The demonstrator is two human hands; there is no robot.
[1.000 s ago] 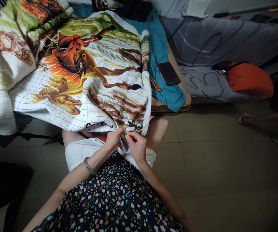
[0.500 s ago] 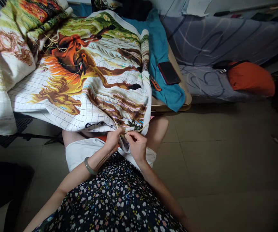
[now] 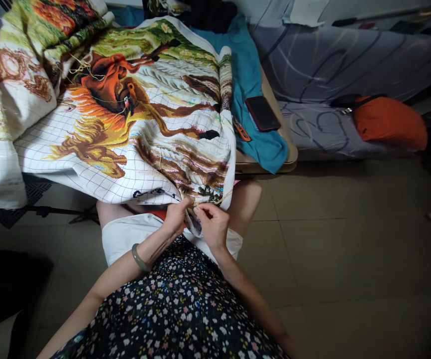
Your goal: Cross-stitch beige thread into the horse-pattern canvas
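A large cross-stitch cloth (image 3: 107, 179) with horses on a printed grid spreads over my lap and the surface in front. My left hand (image 3: 177, 215) is closed on its gathered near edge, thumb on top. Right beside it, my right hand (image 3: 213, 223) pinches thumb and forefinger together against the cloth. What lies between those fingertips is too small to make out. A pale yellowish thread (image 3: 226, 197) trails over the cloth just above the right hand. Loose strands (image 3: 83, 65) also lie on the stitched red-brown horse.
A dark phone (image 3: 262, 113) and orange-handled snips (image 3: 241, 130) rest on a teal cloth (image 3: 271, 157) to the right. Beyond are a grey patterned sofa (image 3: 305, 124) and an orange bag (image 3: 391, 122). A thin black stand leg (image 3: 62, 210) is at the left.
Both hands keep nearly the same place and grip on the cloth. At the far right edge, a shoe on the floor has shifted and shows lighter.
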